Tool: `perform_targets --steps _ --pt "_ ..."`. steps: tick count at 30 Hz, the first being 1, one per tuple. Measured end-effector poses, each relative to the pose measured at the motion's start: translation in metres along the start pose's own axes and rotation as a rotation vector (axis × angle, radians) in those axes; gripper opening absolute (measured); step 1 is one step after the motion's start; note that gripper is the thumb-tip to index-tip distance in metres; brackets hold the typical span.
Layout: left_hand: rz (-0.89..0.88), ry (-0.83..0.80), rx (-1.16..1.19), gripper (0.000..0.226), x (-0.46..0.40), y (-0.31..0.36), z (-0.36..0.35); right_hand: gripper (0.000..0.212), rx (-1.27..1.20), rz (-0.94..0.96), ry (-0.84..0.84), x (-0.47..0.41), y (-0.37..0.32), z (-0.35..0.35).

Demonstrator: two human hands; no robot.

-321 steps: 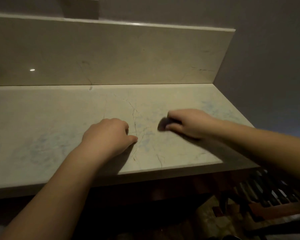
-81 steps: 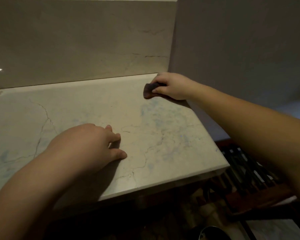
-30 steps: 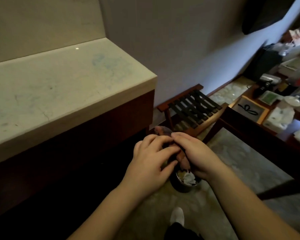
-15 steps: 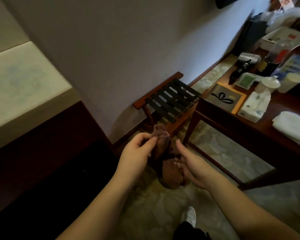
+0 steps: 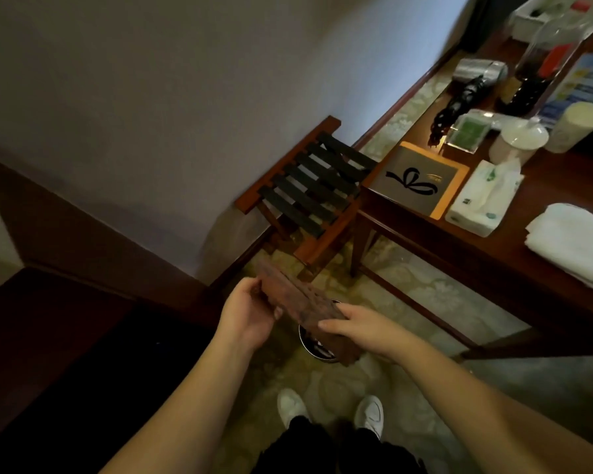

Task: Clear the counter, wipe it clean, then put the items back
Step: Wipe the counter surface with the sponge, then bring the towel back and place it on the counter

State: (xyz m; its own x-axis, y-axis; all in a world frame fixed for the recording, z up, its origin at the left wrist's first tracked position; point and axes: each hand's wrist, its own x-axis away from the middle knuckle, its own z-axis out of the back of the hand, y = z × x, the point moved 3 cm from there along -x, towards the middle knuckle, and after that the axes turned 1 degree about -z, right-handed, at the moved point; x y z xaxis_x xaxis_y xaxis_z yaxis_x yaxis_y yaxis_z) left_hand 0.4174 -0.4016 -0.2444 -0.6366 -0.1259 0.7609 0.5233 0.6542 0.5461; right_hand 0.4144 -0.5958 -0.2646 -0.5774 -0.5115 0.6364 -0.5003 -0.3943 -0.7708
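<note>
Here, a brown cloth [image 5: 300,304] stretched between both hands.
The left hand [image 5: 250,311] grips its upper end, the right hand [image 5: 355,326] pinches its lower end, above a small bin [image 5: 310,347].

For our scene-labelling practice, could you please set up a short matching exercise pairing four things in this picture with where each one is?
Things:
1. brown cloth
2. tissue pack
3. folded white towel
4. small bin

Places:
A. on the floor, below the hands
B. at the table's right end
C. held between the left hand and right hand
D. on the wooden table, beside the box with a bow drawing

Pairs: 1-C, 2-D, 3-B, 4-A
</note>
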Motion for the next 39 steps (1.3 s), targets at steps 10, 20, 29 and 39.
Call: perform_targets --steps 10,20,29,39 --pt "0.072 0.088 -0.254 0.046 -0.123 0.014 0.007 0.028 0.163 -0.194 0.098 -0.088 0.016 0.037" --pt "0.1 0.147 -0.575 0.059 -0.322 0.037 -0.01 0.037 0.15 -0.397 0.374 -0.249 0.034 0.101" --pt "0.19 0.05 -0.6 0.042 -0.397 0.032 -0.01 0.053 0.147 -0.613 0.504 -0.319 0.059 0.127" --pt "0.258 -0.039 -1.0 0.024 -0.35 0.029 -0.009 0.04 0.265 -0.585 0.482 -0.272 0.026 0.107"
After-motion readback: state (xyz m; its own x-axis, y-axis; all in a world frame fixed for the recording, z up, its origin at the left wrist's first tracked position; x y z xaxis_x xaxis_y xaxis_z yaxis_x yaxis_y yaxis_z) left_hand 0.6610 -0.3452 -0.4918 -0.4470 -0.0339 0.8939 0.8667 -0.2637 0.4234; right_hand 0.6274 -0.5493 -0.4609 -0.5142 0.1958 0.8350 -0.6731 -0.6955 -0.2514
